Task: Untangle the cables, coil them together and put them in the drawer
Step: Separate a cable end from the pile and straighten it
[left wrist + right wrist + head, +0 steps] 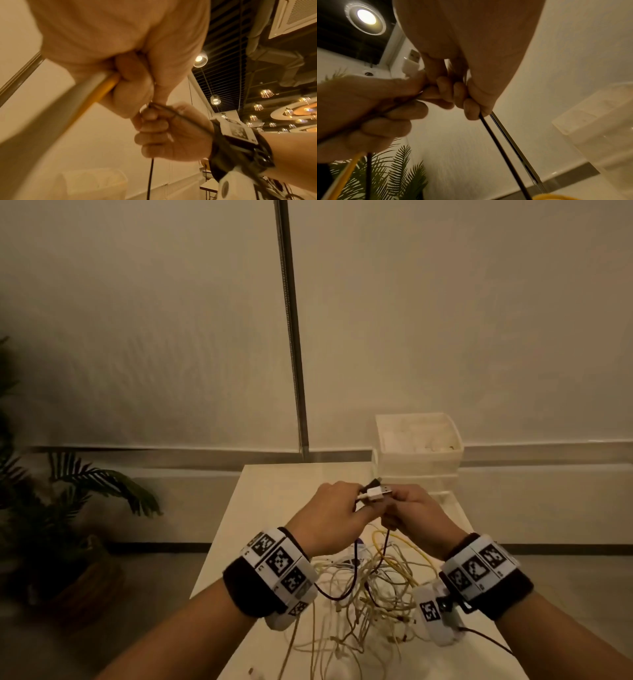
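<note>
Above the table my two hands meet, fingers curled. My left hand [332,511] grips a bundle of cable ends: a white USB plug [376,493] and a dark plug [372,483] stick out past its fingers. My right hand [416,513] grips the dark cable [385,544] just beside it; that cable hangs down to the tangle of white and yellow cables [370,590] on the table. In the left wrist view a yellow cable [102,89] and a white one run through the left fist. The right wrist view shows the white plug [412,63] and the dark cable [496,142].
A translucent plastic drawer unit [419,440] stands at the table's far right corner. The pale table [274,508] has its left edge near my left forearm. A potted palm [68,508] stands on the floor to the left. A wall with a metal strip [291,337] lies behind.
</note>
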